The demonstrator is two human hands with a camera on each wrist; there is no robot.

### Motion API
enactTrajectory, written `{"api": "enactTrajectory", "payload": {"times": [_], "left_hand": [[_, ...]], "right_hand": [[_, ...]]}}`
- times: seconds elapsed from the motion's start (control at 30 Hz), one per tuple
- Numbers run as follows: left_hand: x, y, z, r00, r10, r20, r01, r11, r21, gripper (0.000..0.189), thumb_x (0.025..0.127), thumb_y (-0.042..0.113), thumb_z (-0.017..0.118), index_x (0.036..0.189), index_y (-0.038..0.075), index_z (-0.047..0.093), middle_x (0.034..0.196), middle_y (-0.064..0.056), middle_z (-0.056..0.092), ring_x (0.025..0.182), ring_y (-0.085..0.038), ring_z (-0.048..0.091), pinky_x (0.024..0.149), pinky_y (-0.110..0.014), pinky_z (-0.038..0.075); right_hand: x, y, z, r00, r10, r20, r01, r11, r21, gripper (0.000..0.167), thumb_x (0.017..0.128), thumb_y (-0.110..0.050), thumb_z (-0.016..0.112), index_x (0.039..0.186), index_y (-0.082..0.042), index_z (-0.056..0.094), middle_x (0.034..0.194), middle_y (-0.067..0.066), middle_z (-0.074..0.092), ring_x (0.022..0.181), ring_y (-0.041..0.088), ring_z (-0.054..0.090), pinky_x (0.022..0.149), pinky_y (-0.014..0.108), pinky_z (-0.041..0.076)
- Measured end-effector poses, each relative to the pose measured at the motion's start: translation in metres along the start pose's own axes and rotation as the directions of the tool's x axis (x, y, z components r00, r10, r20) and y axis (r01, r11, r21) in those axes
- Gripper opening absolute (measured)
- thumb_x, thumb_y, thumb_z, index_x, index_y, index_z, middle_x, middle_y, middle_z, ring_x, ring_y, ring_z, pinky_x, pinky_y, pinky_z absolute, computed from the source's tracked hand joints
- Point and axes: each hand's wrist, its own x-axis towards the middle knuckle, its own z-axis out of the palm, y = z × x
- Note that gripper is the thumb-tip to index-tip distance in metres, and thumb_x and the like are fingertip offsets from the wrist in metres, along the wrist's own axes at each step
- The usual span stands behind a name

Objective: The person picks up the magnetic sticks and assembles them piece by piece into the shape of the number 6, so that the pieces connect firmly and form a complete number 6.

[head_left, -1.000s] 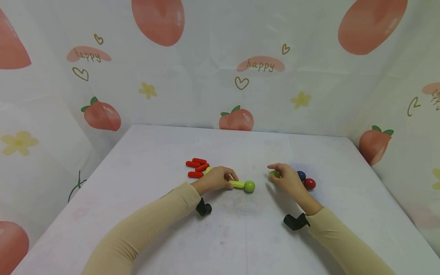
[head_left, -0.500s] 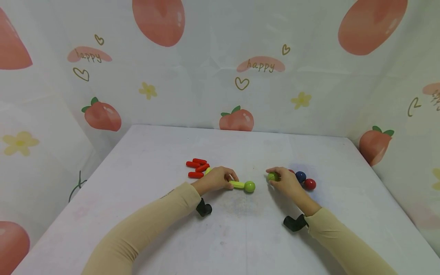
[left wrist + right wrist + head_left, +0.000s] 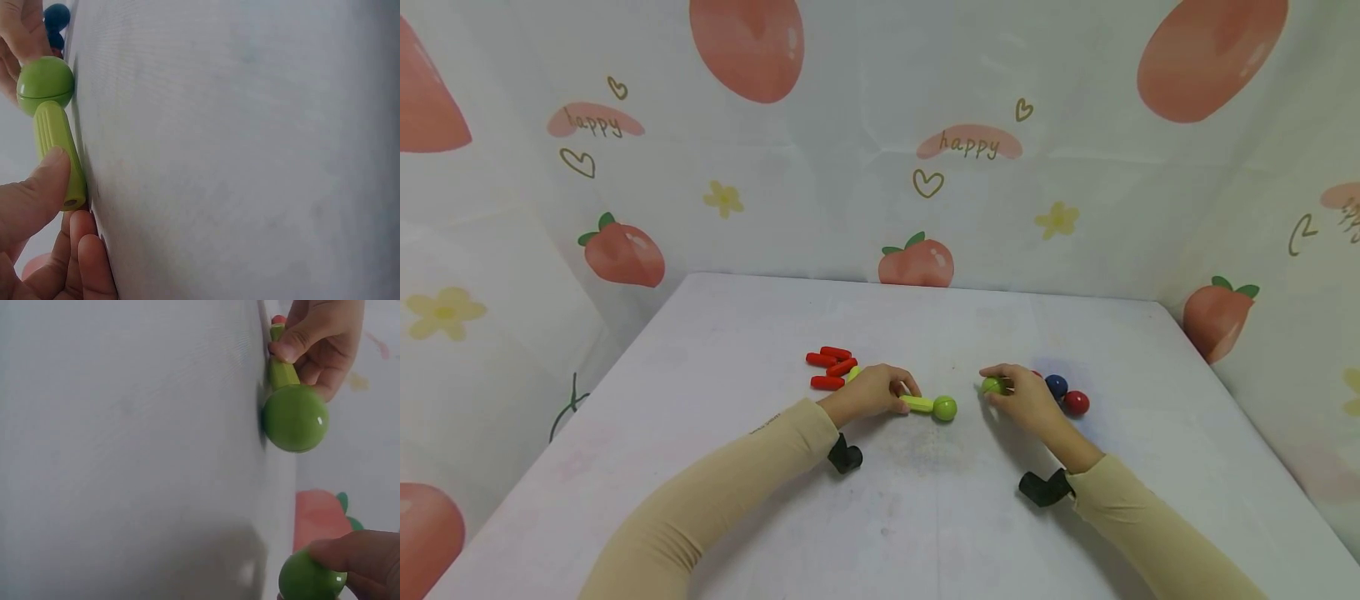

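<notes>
My left hand (image 3: pixel 874 388) pinches a yellow-green stick (image 3: pixel 917 403) between thumb and fingers, low over the table. Ridges run along this stick (image 3: pixel 53 131) in the left wrist view. At its far end sits a shiny green ball (image 3: pixel 944 408), meeting the stick's tip. To the right, my right hand (image 3: pixel 1026 396) holds a second green ball (image 3: pixel 992 385) by thumb and fingertips. In the right wrist view that second ball (image 3: pixel 309 578) shows at the bottom, apart from the first ball (image 3: pixel 295 419). My fingers cover part of it.
Several red sticks (image 3: pixel 827 382) lie beyond my left hand, with another yellow-green piece (image 3: pixel 853 372) partly hidden there. Beside my right hand are a blue ball (image 3: pixel 1057 386), a red ball (image 3: pixel 1077 404) and a mostly hidden red one (image 3: pixel 1036 373). A patterned cloth (image 3: pixel 820 208) hangs behind the table.
My right hand has shifted slightly left with its fingers closing around the second green ball, uncovering a bit of red behind it. The left hand, stick and first ball stay put.
</notes>
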Motion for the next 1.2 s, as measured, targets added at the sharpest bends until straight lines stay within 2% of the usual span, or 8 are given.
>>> {"api": "enactTrajectory", "payload": {"times": [0.17,0.67,0.97,1.2], "left_hand": [[-0.001,0.000,0.000,1.000,0.011,0.000,-0.011,1.000,0.006,0.017,0.080,0.015,0.073,0.094,0.025,0.069,0.090,0.000,0.061,0.086,-0.016,0.053,0.073,-0.025,0.044],[-0.002,0.002,-0.001,1.000,0.018,0.000,-0.018,1.000,0.015,0.018,0.080,0.014,0.072,0.095,0.024,0.069,0.091,0.000,0.061,0.085,-0.015,0.053,0.071,-0.024,0.043],[-0.003,0.002,-0.002,1.000,0.015,0.003,-0.015,1.000,0.023,0.019,0.081,0.014,0.072,0.096,0.024,0.069,0.092,0.000,0.062,0.085,-0.015,0.053,0.072,-0.023,0.044],[-0.003,0.001,-0.001,0.999,0.033,0.001,-0.033,0.999,0.022,0.019,0.081,0.014,0.072,0.096,0.024,0.069,0.091,0.000,0.062,0.085,-0.015,0.054,0.072,-0.024,0.045]], "right_hand": [[-0.003,-0.005,-0.003,0.999,-0.039,-0.012,0.039,0.999,0.018,0.035,0.086,-0.006,0.063,0.120,-0.003,0.059,0.126,0.022,0.056,0.113,0.038,0.058,0.093,0.045,0.048],[-0.017,-0.027,-0.008,0.999,-0.046,-0.024,0.049,0.989,0.140,0.043,0.085,-0.016,0.067,0.125,-0.006,0.056,0.128,0.018,0.055,0.115,0.036,0.058,0.087,0.040,0.052],[-0.024,-0.038,0.002,0.998,-0.048,-0.031,0.052,0.986,0.160,0.041,0.082,-0.020,0.072,0.120,-0.010,0.060,0.124,0.013,0.057,0.111,0.033,0.060,0.085,0.039,0.053],[-0.027,-0.043,0.017,0.994,-0.103,-0.020,0.105,0.972,0.211,0.040,0.080,-0.016,0.073,0.117,-0.007,0.062,0.119,0.013,0.059,0.107,0.028,0.063,0.086,0.036,0.053]]}}
